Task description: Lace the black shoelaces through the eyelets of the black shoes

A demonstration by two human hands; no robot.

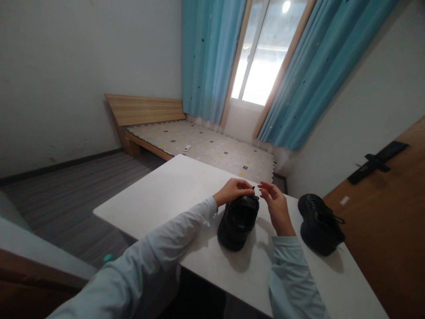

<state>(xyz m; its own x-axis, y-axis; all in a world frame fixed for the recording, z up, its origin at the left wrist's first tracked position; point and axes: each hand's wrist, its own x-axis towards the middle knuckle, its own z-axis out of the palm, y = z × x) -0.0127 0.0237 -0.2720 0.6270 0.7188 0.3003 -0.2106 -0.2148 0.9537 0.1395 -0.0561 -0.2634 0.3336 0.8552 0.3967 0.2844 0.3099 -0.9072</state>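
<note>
second black shoe [320,225], white table [166,195], bed [206,148], blue curtains [308,75], wooden door [392,208]

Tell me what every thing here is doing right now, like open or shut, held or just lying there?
Left hand: resting on the near shoe's front.
Right hand: fingers raised beside that shoe, pinching something too small to tell.
Near shoe: upright on the white table, touched.
Second shoe: lying apart at the right, untouched.
Curtains: drawn apart.
Window: bright, looks shut.
Bed: bare mattress.

A bedroom: wooden bed [199,141], blue curtains [212,57].
</note>
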